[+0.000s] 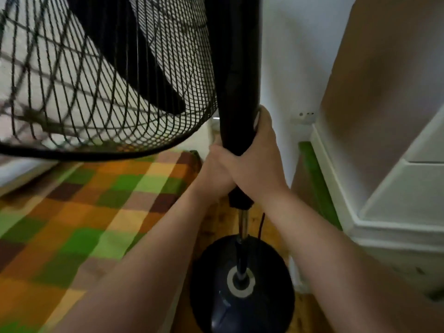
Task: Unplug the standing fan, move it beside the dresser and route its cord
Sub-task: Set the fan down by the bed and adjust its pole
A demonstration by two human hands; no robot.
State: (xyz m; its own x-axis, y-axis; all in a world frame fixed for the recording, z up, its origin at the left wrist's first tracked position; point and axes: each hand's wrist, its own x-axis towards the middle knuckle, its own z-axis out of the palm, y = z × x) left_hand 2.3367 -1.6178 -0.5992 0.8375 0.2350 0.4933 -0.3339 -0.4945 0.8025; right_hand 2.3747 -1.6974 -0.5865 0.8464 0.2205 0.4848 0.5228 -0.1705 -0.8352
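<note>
- Two hands gripped the standing fan at its thick black upper column: the right hand wrapped tight around the column's lower end, the left hand clasped just beside and partly under it.
- The fan stood in a narrow strip of wooden floor, its round base between the bed with the checked cover and the white dresser.
- By my judgement the carrying step was under way or nearly finished, since the base already sat near the dresser's foot; whether the base touched the floor could not be told.
- A dark cord hung beside the chrome pole, its far end out of sight, so unplugging could not be confirmed; a wall socket showed nothing in it.
- Routing the cord appeared still to be done.
- Room was tight: the grille overhung the bed, the base lay close to the bed's edge, and the dresser's projecting plinth and the wall corner closed in the right side.
</note>
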